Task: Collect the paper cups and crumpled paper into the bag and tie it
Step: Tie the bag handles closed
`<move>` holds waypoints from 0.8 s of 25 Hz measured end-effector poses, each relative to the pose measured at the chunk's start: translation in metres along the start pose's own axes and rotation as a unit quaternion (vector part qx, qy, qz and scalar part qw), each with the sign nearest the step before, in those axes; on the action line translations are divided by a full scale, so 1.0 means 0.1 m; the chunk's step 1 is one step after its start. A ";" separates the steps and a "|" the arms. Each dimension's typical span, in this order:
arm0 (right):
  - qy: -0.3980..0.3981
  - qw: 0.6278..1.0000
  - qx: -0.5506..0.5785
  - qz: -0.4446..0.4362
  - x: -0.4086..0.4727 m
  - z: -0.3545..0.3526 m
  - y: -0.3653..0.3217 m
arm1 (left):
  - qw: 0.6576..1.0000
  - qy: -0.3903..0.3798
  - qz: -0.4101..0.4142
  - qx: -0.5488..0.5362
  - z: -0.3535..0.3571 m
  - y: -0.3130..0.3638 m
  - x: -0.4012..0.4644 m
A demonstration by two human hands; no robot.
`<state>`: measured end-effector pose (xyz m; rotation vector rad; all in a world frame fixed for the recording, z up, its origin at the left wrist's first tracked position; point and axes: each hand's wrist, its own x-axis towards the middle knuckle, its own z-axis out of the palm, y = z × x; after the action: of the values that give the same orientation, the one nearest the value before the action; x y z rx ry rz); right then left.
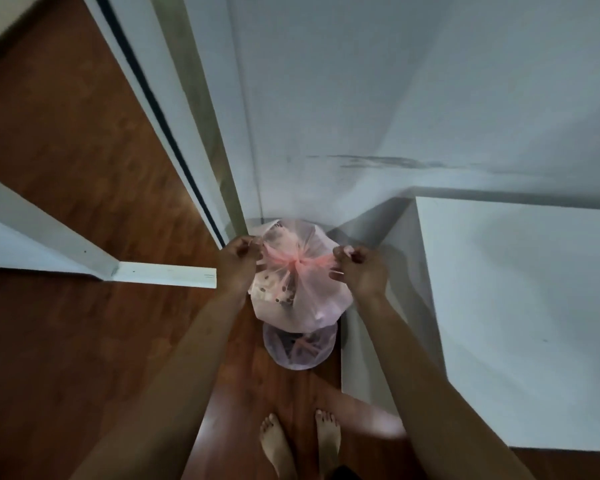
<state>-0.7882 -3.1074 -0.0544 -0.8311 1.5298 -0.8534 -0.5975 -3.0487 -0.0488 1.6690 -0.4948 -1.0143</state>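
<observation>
Up at chest height, the left hand (238,261) is closed in a pinch on one gathered end of the bag (300,299), and the right hand (359,268) is closed the same way on the other end. Between them the pink plastic is drawn into a tight knot (296,261), the two ends stretched nearly level to either side.

Below the knot the translucent bag hangs free of the floor. Pale crumpled paper (269,294) and dark-spotted shapes show through its left side, too blurred to tell whether they are cups.

Directly beneath it sits a small bin (300,348) lined with the same thin plastic, with dim shapes inside that cannot be made out.

Room is tight here: the bin stands in a corner, the grey wall (361,98) behind it, a white cabinet side (371,306) just to the right, and a door frame (194,126) running down to the left. A white skirting edge (167,274) juts in from the left, near the left wrist. Open wooden floor (66,341) spreads to the left, and two bare feet (298,441) stand near the bin.
</observation>
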 end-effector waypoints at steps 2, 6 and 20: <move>0.045 0.997 -0.023 0.050 0.29 0.08 0.46 | 0.999 -0.009 -0.040 0.023 0.08 -0.45 0.21; 0.130 0.983 -0.083 0.099 0.79 0.16 1.38 | 0.993 -0.050 -0.091 0.054 0.21 -1.39 0.56; 0.008 0.956 -0.166 0.241 0.86 0.06 3.04 | 0.963 -0.013 -0.189 0.191 0.14 -2.96 0.53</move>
<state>-0.8071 -3.0348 -0.3611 -0.6407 1.8160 -0.2467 -0.6286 -2.9946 -0.3434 2.1530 -0.4142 -1.2763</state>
